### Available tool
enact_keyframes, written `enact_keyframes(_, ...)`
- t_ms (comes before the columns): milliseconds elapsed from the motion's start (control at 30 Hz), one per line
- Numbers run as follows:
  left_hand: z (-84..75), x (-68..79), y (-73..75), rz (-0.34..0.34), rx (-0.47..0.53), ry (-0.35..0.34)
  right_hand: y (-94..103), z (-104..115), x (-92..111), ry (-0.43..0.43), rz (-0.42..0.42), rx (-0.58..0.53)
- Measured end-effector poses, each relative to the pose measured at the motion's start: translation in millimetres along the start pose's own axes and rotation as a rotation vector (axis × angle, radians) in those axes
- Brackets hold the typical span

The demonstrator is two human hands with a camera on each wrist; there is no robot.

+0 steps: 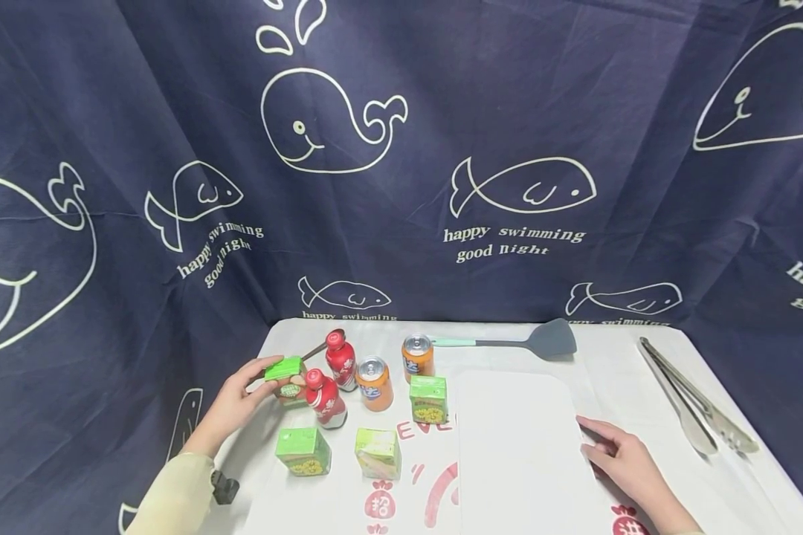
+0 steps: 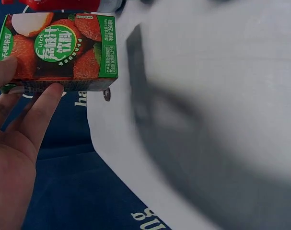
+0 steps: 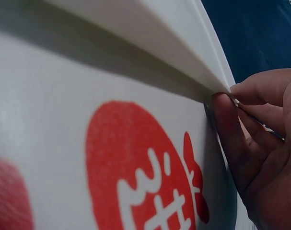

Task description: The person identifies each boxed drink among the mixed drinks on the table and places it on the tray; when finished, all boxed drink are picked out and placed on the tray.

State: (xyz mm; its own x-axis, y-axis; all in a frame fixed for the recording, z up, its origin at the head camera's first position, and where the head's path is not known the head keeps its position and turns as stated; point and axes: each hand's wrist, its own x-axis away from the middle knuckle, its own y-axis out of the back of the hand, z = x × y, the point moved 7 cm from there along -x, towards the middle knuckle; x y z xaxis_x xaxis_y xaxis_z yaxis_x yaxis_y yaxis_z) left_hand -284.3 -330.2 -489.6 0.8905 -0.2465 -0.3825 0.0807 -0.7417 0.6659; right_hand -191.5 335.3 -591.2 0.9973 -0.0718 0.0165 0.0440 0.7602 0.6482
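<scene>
At the left back of the table, my left hand grips a green-topped juice carton. The left wrist view shows lychees printed on the juice carton, with thumb and fingers at its near end. Two red bottles stand just right of it. On the other side, my right hand is at the right edge of a white rectangular board. Seen from the right wrist, thumb and fingers pinch the rim of the board, and a shadow lies under that rim.
Two orange cans and several other green cartons stand between the bottles and the board. Behind the board lies a spatula; metal tongs lie at the right. A dark patterned curtain rises behind the white-covered table.
</scene>
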Motion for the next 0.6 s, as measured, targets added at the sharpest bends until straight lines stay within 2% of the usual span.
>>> enact_keyframes(367,-17.9,-7.3,13.6,0.003,0.084,-0.069,-0.2,-2.6,0.3,-0.02,0.013,-0.005)
enact_keyframes(600,-26.7,-13.6,21.6,0.015,0.07,-0.04,-0.6,-3.3,0.9,-0.04,0.005,0.001)
